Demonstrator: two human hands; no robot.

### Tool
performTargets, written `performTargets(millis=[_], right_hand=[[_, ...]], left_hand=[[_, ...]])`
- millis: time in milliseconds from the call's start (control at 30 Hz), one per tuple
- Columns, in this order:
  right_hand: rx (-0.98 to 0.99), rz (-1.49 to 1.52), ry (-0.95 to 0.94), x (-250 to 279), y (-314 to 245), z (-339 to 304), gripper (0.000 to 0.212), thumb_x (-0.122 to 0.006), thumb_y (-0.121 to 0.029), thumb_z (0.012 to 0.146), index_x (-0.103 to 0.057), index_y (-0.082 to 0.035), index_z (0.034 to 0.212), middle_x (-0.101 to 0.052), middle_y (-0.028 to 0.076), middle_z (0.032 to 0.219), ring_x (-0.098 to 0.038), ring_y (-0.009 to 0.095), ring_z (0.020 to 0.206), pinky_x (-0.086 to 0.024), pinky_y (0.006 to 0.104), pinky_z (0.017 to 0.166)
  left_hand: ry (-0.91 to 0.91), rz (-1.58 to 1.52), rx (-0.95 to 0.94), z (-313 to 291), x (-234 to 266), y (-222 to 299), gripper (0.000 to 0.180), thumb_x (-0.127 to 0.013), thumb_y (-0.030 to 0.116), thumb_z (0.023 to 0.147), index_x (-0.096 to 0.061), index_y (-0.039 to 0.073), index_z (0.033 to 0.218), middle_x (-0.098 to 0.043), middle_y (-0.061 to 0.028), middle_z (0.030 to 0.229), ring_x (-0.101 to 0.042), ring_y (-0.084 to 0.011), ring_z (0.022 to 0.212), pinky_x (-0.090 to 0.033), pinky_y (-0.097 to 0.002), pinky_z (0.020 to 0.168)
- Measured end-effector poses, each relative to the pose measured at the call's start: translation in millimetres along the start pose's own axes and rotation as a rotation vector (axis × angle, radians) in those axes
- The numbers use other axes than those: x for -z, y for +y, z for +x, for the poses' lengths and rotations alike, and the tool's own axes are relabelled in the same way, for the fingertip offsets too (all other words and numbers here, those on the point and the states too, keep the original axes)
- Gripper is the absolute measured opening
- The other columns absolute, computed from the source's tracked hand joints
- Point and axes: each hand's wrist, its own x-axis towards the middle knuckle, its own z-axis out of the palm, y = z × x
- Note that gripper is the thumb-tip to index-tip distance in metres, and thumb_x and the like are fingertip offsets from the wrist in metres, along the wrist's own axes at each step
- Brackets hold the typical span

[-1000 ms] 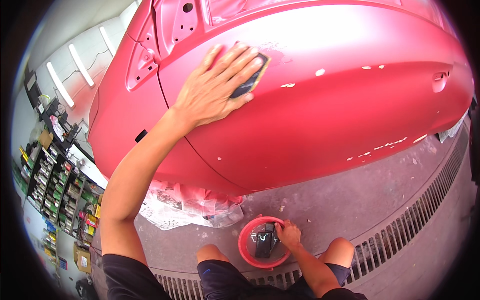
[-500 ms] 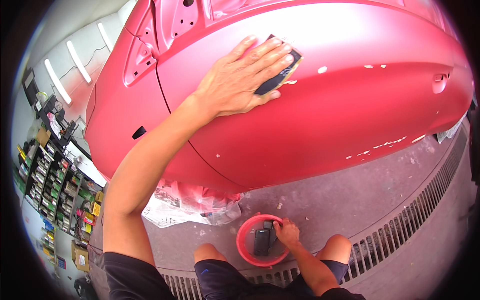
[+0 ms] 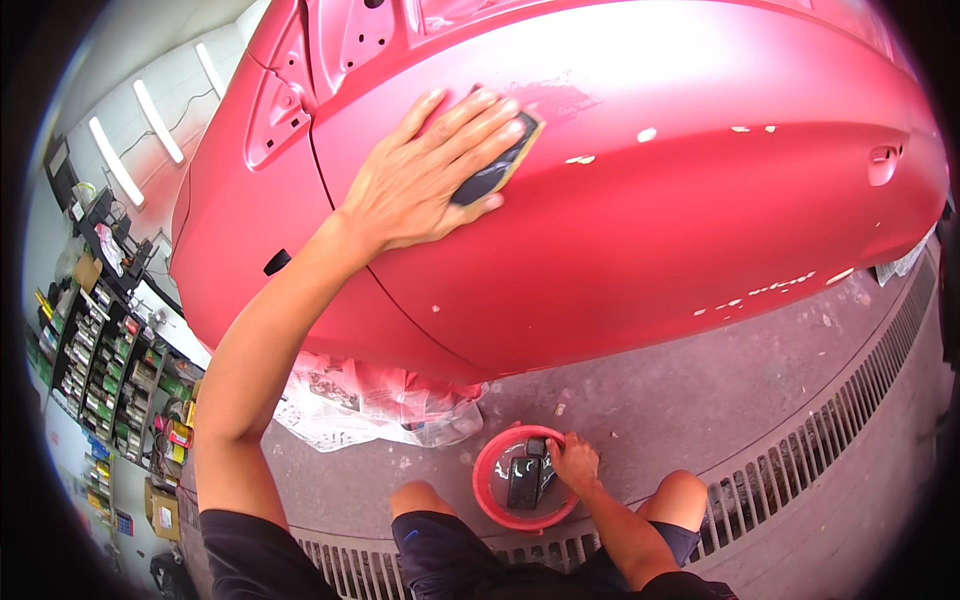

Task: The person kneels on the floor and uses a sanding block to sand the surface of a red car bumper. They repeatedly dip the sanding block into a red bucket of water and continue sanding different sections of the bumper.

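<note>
My left hand (image 3: 430,180) lies spread over a dark sheet of sandpaper (image 3: 496,172) with a yellowish edge, pressing it against a matte red car door (image 3: 620,230). Whether a block sits inside the sandpaper is hidden. A wet-looking smear (image 3: 560,97) shows on the paint just right of the hand. Low down, between my knees, my right hand (image 3: 574,464) is closed over the rim of a red bucket (image 3: 482,487). In the bucket are water, a black rectangular block (image 3: 523,483) and a smaller dark piece (image 3: 537,447) close to my right fingers.
Pale chips (image 3: 580,160) dot the door, and a recessed handle (image 3: 882,165) is at its right. Plastic and paper sheeting (image 3: 370,410) hangs below the car. A floor drain grate (image 3: 740,505) curves behind the bucket. Shelves of cans (image 3: 105,370) stand at the left.
My left hand has slid left and slightly down along the door with the sandpaper, uncovering the wet-looking smear. My right hand has stayed at the bucket.
</note>
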Motion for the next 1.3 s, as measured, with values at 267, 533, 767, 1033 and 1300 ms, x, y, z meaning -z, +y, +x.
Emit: performTargets(millis=[267,533,767,1033,1300], right_hand=[[-0.018,0.013,-0.012,3.8,-6.6,-2.5,0.049,-0.066,-0.049,0.100,-0.067,-0.001,0.107,-0.075,0.026,0.099,-0.073,0.050,0.094,-0.058,0.0602,0.082],[-0.006,0.014,-0.014,3.3,-8.5,-5.5,0.049,-0.066,-0.049,0.100,-0.067,-0.001,0.108,-0.075,0.026,0.101,-0.073,0.049,0.095,-0.058,0.0597,0.085],[-0.009,0.004,-0.046,0.6,-9.8,-5.5,0.051,-0.065,-0.051,0.100,-0.067,-0.001,0.108,-0.075,0.027,0.103,-0.073,0.049,0.097,-0.057,0.0597,0.085],[-0.014,0.002,-0.042,0.2,-5.4,-0.2,0.051,-0.065,-0.052,0.100,-0.067,-0.001,0.108,-0.075,0.026,0.102,-0.073,0.049,0.098,-0.057,0.0593,0.085],[-0.027,0.000,-0.035,4.0,-4.8,0.5,0.050,-0.067,-0.051,0.098,-0.067,-0.001,0.107,-0.075,0.026,0.101,-0.073,0.049,0.096,-0.058,0.0587,0.084]], left_hand=[[0.074,0.046,0.049,2.6,1.2,-2.3,0.073,-0.052,0.064,0.104,-0.045,0.022,0.163,-0.041,-0.0024,0.171,-0.029,-0.0262,0.161,-0.013,-0.0540,0.134],[0.108,0.031,0.050,26.6,7.7,4.4,0.075,-0.053,0.067,0.102,-0.046,0.024,0.163,-0.041,-0.0014,0.170,-0.025,-0.0289,0.163,-0.013,-0.0575,0.133],[0.084,0.059,0.070,39.4,6.9,7.5,0.074,-0.053,0.068,0.102,-0.046,0.026,0.163,-0.039,-0.0014,0.172,-0.025,-0.0306,0.163,-0.013,-0.0584,0.133],[0.057,0.061,0.054,17.6,10.0,4.7,0.073,-0.050,0.066,0.104,-0.045,0.023,0.163,-0.042,-0.0022,0.170,-0.029,-0.0288,0.161,-0.015,-0.0574,0.133],[0.045,-0.001,0.032,1.8,-1.5,7.8,0.076,-0.057,0.063,0.102,-0.045,0.019,0.163,-0.042,-0.0021,0.170,-0.032,-0.0244,0.160,-0.017,-0.0516,0.133]])
